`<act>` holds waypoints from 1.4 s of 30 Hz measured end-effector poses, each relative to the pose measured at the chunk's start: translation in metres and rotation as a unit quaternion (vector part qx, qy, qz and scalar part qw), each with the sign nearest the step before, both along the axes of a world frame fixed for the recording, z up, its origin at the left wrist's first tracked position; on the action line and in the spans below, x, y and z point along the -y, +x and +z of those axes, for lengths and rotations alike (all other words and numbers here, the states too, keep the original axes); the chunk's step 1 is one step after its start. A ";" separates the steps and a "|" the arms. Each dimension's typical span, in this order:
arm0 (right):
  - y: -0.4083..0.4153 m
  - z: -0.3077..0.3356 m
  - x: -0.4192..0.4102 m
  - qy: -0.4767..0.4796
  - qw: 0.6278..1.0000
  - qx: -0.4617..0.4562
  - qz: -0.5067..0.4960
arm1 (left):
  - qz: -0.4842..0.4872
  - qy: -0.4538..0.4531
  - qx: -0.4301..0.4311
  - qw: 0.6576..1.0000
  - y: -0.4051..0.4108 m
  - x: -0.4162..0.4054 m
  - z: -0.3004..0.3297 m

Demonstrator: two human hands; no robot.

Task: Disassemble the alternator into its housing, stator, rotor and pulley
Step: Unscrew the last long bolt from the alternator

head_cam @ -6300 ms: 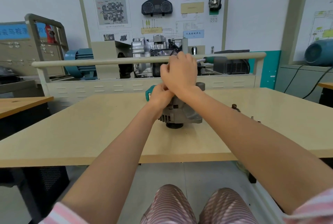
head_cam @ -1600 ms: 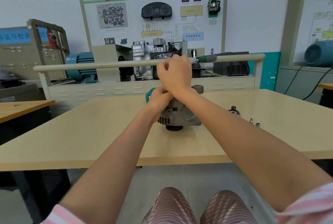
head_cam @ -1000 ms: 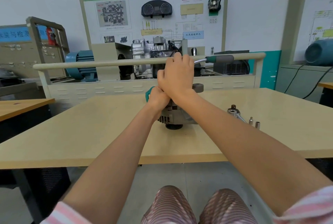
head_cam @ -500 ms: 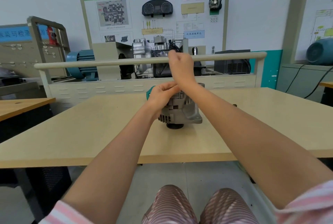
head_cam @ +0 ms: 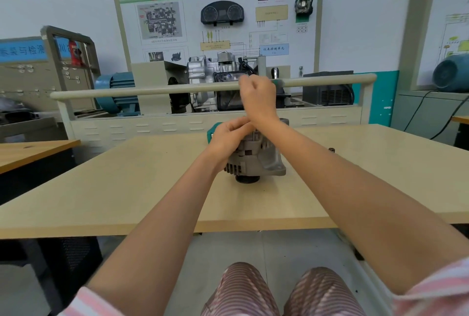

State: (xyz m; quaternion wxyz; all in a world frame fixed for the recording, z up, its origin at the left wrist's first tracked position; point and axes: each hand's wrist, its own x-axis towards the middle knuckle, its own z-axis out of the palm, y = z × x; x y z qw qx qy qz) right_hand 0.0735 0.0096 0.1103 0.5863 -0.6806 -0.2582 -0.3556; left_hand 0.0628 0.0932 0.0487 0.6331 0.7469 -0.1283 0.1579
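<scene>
1. Head view, landmark: the grey cast-aluminium alternator stands near the middle of the pale wooden table, its dark grooved pulley underneath against the tabletop. This attitude presumably turns the rear end upward for access to the fasteners.

2. Head view, left hand: it lies on the upper left side of the alternator, fingers curled over the top edge and gripping it. The likely purpose is to steady the body against turning while the other hand works.

3. Head view, right hand: it is raised directly above the alternator, clear of it, with fingers closed into a fist. A trace of green at the knuckles suggests a tool handle; what the fist holds cannot be told for certain.

4. Head view, behind the alternator: a teal plastic object shows just beyond the left hand, mostly hidden.

5. Head view, right of the alternator: a small dark metal part rests on the table, well apart, probably set aside within reach.

6. Head view, beyond the alternator: a cream tubular rail fronts a training bench.

7. Judgement: housing, stator and rotor appear undivided; disassembly seems to be at an early fastener-removal stage.
</scene>
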 end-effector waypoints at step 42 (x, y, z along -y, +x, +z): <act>-0.007 -0.016 -0.016 -0.305 0.858 0.065 -0.408 | 0.082 0.067 0.006 0.994 0.000 0.006 0.003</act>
